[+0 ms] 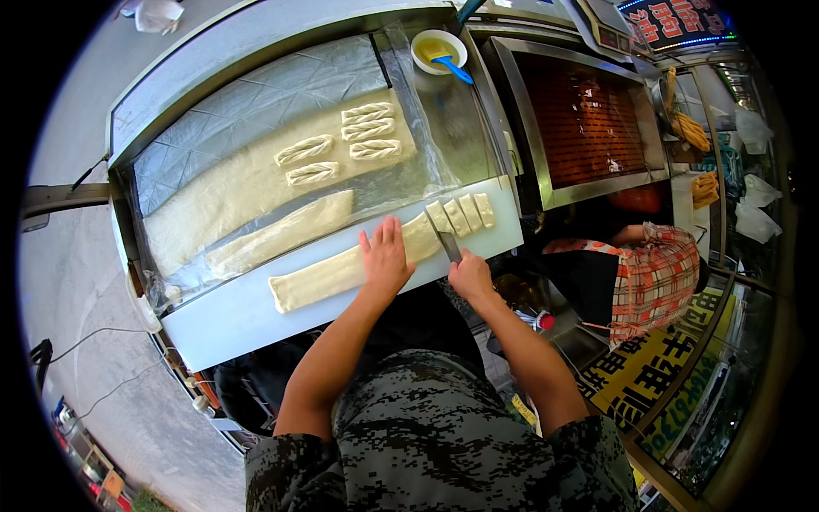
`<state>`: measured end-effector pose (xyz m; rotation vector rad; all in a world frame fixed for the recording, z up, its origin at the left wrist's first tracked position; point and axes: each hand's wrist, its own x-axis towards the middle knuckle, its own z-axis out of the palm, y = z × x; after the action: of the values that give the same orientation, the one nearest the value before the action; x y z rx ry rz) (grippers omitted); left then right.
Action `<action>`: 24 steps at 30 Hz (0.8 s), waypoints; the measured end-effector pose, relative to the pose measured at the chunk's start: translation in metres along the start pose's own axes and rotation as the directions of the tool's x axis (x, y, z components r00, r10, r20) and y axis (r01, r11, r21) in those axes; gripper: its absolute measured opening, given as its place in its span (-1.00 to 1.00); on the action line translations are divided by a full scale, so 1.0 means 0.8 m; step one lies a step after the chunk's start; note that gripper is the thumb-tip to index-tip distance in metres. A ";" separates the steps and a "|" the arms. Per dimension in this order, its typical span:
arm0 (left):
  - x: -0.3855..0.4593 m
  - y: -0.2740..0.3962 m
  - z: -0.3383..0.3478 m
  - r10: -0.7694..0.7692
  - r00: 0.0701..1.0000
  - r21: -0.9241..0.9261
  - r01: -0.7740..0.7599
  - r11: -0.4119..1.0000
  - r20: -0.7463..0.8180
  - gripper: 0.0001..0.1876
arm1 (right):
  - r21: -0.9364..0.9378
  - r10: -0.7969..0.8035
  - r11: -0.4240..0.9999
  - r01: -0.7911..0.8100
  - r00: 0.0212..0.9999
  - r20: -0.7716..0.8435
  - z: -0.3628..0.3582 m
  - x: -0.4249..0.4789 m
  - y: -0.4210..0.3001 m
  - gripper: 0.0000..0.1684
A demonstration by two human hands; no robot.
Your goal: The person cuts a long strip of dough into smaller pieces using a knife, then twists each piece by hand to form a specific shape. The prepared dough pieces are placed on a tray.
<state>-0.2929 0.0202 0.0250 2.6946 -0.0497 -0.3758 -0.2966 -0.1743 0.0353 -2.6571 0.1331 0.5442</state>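
Observation:
A long flat strip of dough (323, 276) lies along a white cutting board (224, 333). My left hand (388, 256) rests on the strip, palm down, with the thumb and fingers spread a little. In my right hand (471, 276) is the handle of a knife (448, 242), its blade across the dough towards the strip's right end. Several cut dough pieces (470, 213) sit side by side just right of the blade. Whether the blade has gone through the dough at this spot I cannot tell.
Beyond the board, a large dough sheet (237, 185) under clear plastic film bears several twisted dough pieces (368, 129). A white bowl (439, 33) holds yellow liquid and a blue-handled brush (453, 67). Right are a fryer of dark oil (576, 121), fried dough sticks (691, 131) and a person in plaid (659, 275).

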 end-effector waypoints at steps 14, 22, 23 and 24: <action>-0.023 -0.033 0.000 0.003 1.000 -0.020 -0.003 1.000 -0.031 0.07 | 0.057 -0.053 0.997 0.053 0.999 -0.003 0.013 0.045 -0.086 -0.78; -0.026 -0.036 -0.007 -0.018 1.000 0.012 0.018 1.000 -0.016 -0.01 | 0.048 -0.084 0.995 0.086 0.995 -0.052 0.024 -0.030 -0.033 -0.81; -0.026 -0.036 -0.008 -0.021 1.000 0.011 0.021 1.000 -0.012 -0.01 | 0.096 -0.121 0.987 0.130 0.988 -0.095 0.033 -0.035 -0.038 -0.81; -0.027 -0.037 -0.008 -0.011 1.000 0.001 0.011 1.000 -0.024 -0.01 | 0.147 -0.155 0.974 0.175 0.978 -0.138 0.041 -0.039 -0.046 -0.81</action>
<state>-0.3122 0.0519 0.0239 2.7007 -0.0278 -0.3469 -0.3303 -0.1267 0.0346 -2.5170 -0.0086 0.2993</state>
